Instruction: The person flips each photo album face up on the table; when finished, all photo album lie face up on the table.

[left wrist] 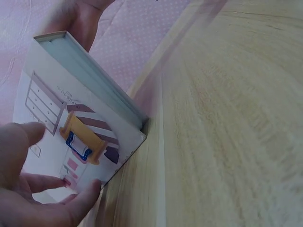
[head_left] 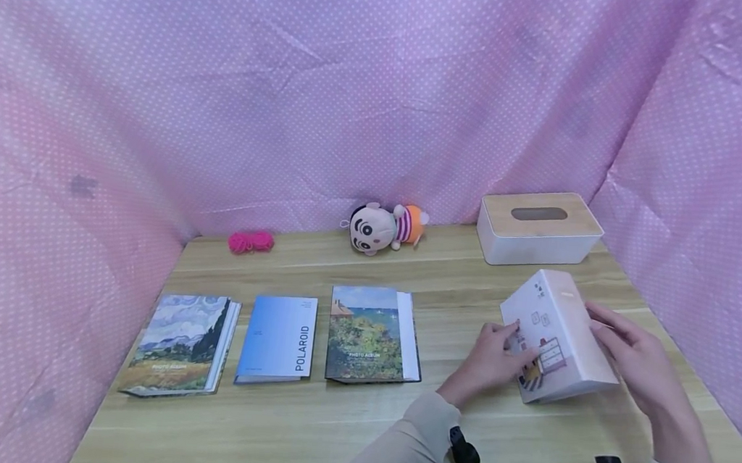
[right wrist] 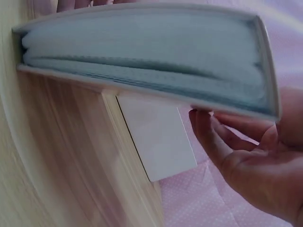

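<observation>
A thick white photo album (head_left: 548,340) with drawings of furniture on its cover stands tilted at the right of the table, its spine facing up. Spread fingers of my left hand (head_left: 493,357) touch the illustrated cover, as the left wrist view also shows. On the opposite side, my right hand (head_left: 638,365) rests its fairly straight fingertips against the back cover near the spine. Between the covers, the page edges (right wrist: 142,52) fill the right wrist view. In the left wrist view, the album's lower corner meets the wooden table (left wrist: 222,123).
Left of the hands lie a painted photo album (head_left: 362,340), a blue Polaroid album (head_left: 278,337) and another painted album (head_left: 179,343). Along the back are pink yarn (head_left: 251,242), a plush doll (head_left: 374,229) and a tissue box (head_left: 536,252). Pink dotted curtains (head_left: 329,97) surround the table.
</observation>
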`<action>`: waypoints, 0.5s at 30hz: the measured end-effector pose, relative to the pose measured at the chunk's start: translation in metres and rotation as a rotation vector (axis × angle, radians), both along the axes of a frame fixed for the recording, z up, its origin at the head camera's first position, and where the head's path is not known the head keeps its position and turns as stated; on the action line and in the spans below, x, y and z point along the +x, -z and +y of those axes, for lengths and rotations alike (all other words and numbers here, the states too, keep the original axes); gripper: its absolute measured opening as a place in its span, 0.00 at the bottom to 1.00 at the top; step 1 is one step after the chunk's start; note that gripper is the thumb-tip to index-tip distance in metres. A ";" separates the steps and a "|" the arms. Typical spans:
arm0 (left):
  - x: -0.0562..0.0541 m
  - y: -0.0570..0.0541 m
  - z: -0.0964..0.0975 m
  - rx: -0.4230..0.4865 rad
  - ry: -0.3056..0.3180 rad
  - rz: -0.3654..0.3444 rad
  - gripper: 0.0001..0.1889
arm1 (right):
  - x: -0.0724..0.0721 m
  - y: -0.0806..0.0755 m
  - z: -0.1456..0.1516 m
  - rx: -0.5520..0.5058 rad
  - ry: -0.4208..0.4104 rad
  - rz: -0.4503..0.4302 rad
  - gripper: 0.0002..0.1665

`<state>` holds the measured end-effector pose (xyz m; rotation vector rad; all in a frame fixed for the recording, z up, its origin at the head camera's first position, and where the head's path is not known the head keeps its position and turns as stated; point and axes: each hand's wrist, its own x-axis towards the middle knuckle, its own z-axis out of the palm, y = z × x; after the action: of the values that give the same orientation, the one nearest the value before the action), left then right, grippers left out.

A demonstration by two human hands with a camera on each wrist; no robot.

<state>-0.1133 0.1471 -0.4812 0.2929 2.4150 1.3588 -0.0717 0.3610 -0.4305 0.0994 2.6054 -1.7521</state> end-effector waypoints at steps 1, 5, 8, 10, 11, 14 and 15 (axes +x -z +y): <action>-0.001 0.000 -0.002 0.016 0.013 0.009 0.32 | -0.001 0.000 -0.002 -0.028 -0.011 0.009 0.33; -0.003 -0.005 -0.010 0.101 0.049 0.022 0.31 | -0.003 -0.001 -0.011 -0.137 -0.074 0.064 0.31; -0.005 -0.010 -0.015 0.170 0.077 0.057 0.31 | -0.005 -0.002 -0.020 -0.180 -0.105 0.089 0.30; -0.006 -0.013 -0.018 0.209 0.098 0.105 0.31 | -0.006 -0.002 -0.025 -0.217 -0.135 0.099 0.30; -0.007 -0.016 -0.020 0.225 0.108 0.132 0.32 | -0.007 -0.001 -0.027 -0.227 -0.151 0.106 0.30; -0.008 -0.022 -0.026 0.254 0.119 0.195 0.34 | -0.010 -0.001 -0.033 -0.250 -0.204 0.130 0.29; -0.008 -0.024 -0.027 0.259 0.119 0.210 0.35 | -0.011 0.000 -0.035 -0.250 -0.225 0.136 0.29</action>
<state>-0.1217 0.1197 -0.4576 0.6659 2.3360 1.6580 -0.0826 0.3263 -0.4301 -0.3095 2.3412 -2.0406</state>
